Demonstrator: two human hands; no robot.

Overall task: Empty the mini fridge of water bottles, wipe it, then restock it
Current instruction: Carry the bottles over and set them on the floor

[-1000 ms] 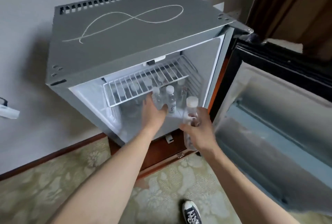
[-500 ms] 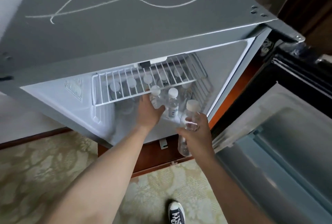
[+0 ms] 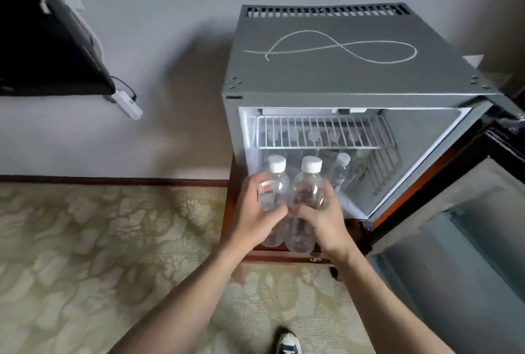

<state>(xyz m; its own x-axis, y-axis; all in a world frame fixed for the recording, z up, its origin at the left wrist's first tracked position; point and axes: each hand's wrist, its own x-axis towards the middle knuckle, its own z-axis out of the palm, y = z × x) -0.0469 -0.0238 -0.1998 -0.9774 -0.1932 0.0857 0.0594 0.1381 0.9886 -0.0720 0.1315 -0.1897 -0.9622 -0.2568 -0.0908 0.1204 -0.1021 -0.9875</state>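
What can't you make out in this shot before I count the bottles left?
- Bottles behind the shelf, head view: only blurred caps through the wires, count unclear.
- Fridge floor at the front: hidden by the held bottles and both hands, left hand, right hand.
- Door: cut off by the right edge.

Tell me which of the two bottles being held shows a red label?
The bottle in the left hand: this left bottle shows a red and white label, while the right bottle, held by the right hand, looks plain and clear.
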